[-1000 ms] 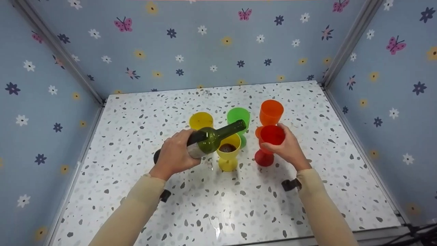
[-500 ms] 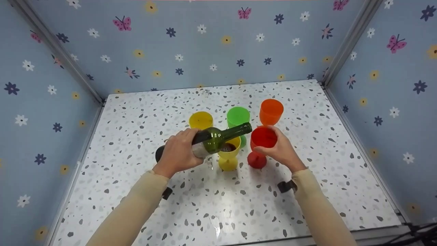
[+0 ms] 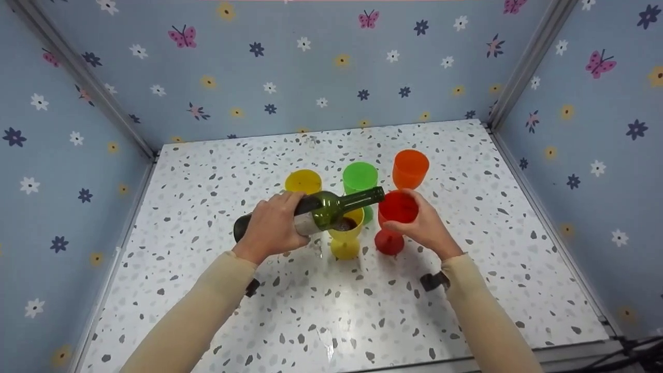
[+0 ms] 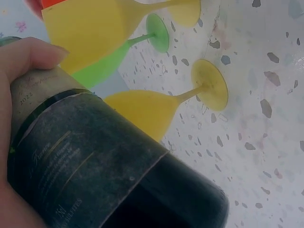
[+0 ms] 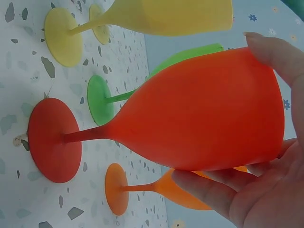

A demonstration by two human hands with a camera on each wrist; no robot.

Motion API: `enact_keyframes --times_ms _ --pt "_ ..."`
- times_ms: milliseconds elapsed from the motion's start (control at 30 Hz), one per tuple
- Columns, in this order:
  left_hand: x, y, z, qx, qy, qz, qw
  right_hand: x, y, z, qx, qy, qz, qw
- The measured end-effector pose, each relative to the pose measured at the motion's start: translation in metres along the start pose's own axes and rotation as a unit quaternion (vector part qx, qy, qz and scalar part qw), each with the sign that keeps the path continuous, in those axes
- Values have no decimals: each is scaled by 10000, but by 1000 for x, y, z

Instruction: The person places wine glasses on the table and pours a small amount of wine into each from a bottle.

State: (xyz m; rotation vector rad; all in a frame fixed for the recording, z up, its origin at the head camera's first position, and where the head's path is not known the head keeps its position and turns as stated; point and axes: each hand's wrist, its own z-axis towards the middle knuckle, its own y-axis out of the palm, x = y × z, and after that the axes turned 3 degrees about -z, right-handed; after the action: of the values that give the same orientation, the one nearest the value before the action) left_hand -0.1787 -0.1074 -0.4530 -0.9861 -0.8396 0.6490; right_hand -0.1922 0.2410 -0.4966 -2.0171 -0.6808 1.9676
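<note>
My left hand [image 3: 273, 224] grips a dark green wine bottle [image 3: 327, 211] round its labelled body. The bottle lies tilted close to level, its neck pointing right and its mouth at the left rim of a red plastic wine glass [image 3: 389, 242]. Around the bowl of that glass curl the thumb and fingers of my right hand [image 3: 422, 228]; whether its foot touches the table is hard to tell. Beneath the bottle stands a yellow wine glass [image 3: 345, 248] with dark liquid inside. No stream from the bottle's mouth can be made out. The right wrist view shows the red glass [image 5: 199, 114] from the side.
Behind stand another yellow glass [image 3: 303, 181], partly covered by the bottle and left hand, a green glass [image 3: 360, 176] and an orange glass [image 3: 410, 168]. The speckled white table [image 3: 311, 321] meets patterned blue walls [image 3: 331, 77] at the back and sides.
The red glass has come left in my right hand, away from the orange one. The bottle has shifted slightly right, and its mouth now meets the red glass's rim.
</note>
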Motion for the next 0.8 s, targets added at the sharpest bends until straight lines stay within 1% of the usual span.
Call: enact_keyframes --times_ms 233,400,533,633,800 --pt "1 -2 5 -120 -47 157 9998 0 0 0 -85 93 41 9999" --pt "3 -3 9 -192 -52 188 9996 1 -2 -4 13 130 55 9999" --pt "3 -1 12 -231 -53 271 9994 2 -2 -5 29 78 167 9998" --pt "3 -1 14 -323 -61 305 9990 4 -3 -5 -2 61 212 9998" --pt "4 -4 18 -439 -33 294 9986 4 -2 -2 52 -3 282 9996"
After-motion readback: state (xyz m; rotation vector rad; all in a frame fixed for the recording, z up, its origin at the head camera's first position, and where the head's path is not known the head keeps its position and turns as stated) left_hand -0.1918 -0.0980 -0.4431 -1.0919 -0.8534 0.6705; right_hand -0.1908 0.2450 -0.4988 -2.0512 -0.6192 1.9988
